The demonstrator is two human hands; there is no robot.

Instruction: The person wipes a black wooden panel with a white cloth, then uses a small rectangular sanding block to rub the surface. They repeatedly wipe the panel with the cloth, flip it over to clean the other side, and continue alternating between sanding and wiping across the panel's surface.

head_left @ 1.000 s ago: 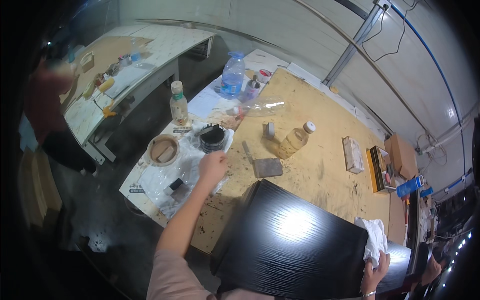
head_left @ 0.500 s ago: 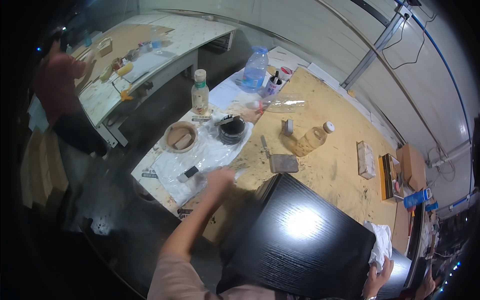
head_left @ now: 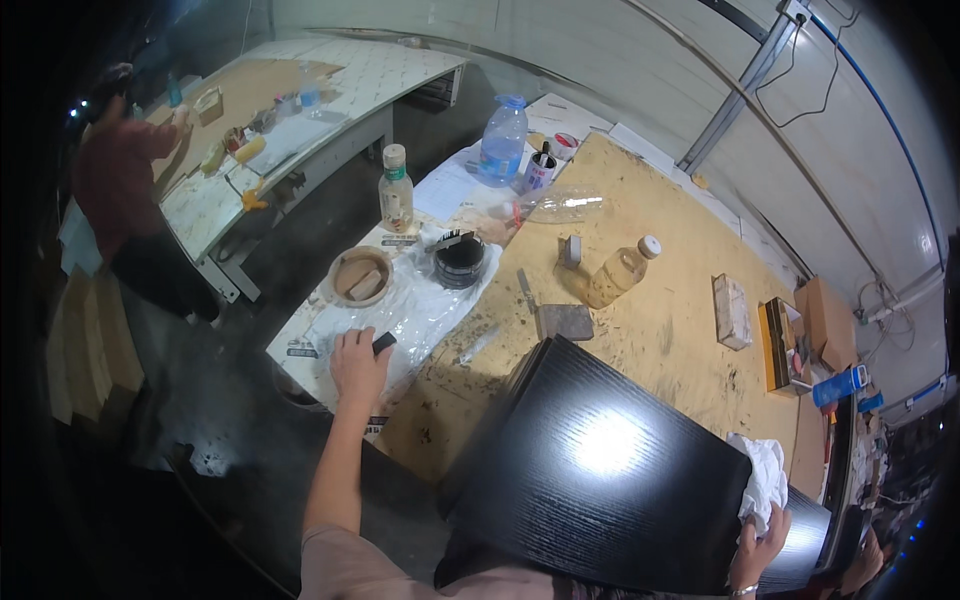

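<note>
My left hand [head_left: 358, 366] reaches over the plastic-covered left part of the table, its fingers closed around a small black block [head_left: 384, 343]. A pale, thin strip [head_left: 478, 345] lies on the board to the right of it. My right hand [head_left: 763, 545] grips a crumpled white cloth [head_left: 764, 474] at the right edge of a glossy black panel with a wood-grain surface [head_left: 610, 480]. Near the left hand are a round tub [head_left: 386, 284] with a tan block inside and an open tin of black stuff [head_left: 460, 262] on clear plastic [head_left: 420, 310].
Beyond the panel stand a bottle of yellowish liquid [head_left: 618, 272], a grey block [head_left: 565, 322] and a clear bottle on its side [head_left: 560, 204]. A capped bottle [head_left: 396, 190] and a blue-tinted jug [head_left: 503, 140] are farther back. Another person [head_left: 125, 190] works at the far-left table.
My left hand has moved left and toward me, away from the pale strip, and taken hold of the black block. The right hand stays at the cloth.
</note>
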